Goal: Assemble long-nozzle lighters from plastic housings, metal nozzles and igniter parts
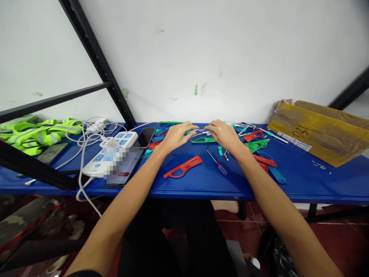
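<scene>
Both my hands rest at the back middle of a blue table point(201, 181). My left hand point(178, 135) is closed, its fingers pinching a small green and metal piece point(192, 132). My right hand point(222, 133) is closed too, its fingertips meeting the left hand's over a thin metal part point(202, 133). Just below the fingers lies a green plastic handle piece point(201, 140). A red plastic handle piece point(183, 167) lies nearer to me, with a small red-handled screwdriver point(217, 162) beside it.
Several red, green and blue plastic pieces point(259, 148) lie to the right. A cardboard box point(319, 129) sits far right. Left are a black phone point(144, 137), a white power strip point(109, 154) with cables, a second phone point(122, 167) and neon green straps point(34, 132). A black shelf frame point(98, 61) crosses the left side.
</scene>
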{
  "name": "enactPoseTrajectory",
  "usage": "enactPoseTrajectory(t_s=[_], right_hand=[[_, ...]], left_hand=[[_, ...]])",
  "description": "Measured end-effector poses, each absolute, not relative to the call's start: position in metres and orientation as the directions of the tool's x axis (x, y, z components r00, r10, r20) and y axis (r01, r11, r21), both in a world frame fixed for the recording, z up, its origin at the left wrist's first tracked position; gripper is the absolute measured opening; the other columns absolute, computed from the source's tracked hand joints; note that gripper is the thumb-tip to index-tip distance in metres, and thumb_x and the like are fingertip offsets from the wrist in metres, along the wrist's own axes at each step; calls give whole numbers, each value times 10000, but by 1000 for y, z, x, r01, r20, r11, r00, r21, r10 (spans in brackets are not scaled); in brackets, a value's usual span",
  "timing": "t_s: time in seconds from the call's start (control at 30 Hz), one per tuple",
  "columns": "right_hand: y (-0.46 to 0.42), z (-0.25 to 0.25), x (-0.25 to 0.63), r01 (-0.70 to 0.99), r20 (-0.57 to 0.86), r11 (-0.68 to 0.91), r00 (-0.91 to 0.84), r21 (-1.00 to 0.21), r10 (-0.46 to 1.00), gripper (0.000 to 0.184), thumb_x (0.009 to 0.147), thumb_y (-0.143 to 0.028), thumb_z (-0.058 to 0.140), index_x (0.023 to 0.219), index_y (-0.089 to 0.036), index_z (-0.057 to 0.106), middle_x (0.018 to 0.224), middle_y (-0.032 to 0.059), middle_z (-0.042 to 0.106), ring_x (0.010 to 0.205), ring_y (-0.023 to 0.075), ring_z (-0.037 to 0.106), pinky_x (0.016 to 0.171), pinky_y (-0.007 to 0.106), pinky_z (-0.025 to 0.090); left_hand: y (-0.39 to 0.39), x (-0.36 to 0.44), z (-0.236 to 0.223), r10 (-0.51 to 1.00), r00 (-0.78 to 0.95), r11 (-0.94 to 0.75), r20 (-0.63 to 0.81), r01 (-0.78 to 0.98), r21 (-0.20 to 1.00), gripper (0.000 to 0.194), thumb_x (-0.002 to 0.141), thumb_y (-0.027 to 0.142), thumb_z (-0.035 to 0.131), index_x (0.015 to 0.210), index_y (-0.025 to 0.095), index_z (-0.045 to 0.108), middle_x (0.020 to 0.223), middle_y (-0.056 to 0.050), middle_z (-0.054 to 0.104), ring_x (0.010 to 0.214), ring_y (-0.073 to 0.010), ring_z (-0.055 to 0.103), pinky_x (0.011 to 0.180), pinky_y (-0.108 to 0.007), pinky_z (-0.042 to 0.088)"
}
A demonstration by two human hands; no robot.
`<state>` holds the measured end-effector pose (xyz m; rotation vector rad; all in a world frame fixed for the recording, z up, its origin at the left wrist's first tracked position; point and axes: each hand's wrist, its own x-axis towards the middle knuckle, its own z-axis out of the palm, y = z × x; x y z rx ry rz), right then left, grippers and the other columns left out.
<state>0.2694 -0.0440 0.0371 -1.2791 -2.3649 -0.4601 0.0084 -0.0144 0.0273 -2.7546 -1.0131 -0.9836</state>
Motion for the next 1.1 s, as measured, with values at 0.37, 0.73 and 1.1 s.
enactPoseTrajectory(t_s=[0.37,0.73,1.1], right_hand=[[-45,38,266,806,518,586,-536,81,666,366,1100,-164,492,1255,-258,809,1124,128,775,1087,314,613,761,406,473],[-39,36,262,742,487,669,-599,39,636,313,1091,-163,484,1181,-208,781,1081,137,781,1059,325,622,909,448,481],[-47,28,241,795,614,600,-431,-88,661,193,1102,-218,453,1182,-190,627,1101,179,737,1050,343,651,964,469,493]], left_hand=[[-14,8,26,547,608,-800,575,583,144,290,1121,382,609,1342,311,783,1184,-51,801,928,-197,728,772,-322,512],[-16,10,23,551,619,-800,559,582,144,291,1118,381,620,1345,308,788,1156,-47,795,904,-194,721,767,-311,503],[-22,19,23,551,606,-810,573,555,192,343,1147,344,522,1390,248,745,1163,-75,767,954,-211,719,794,-321,508]])
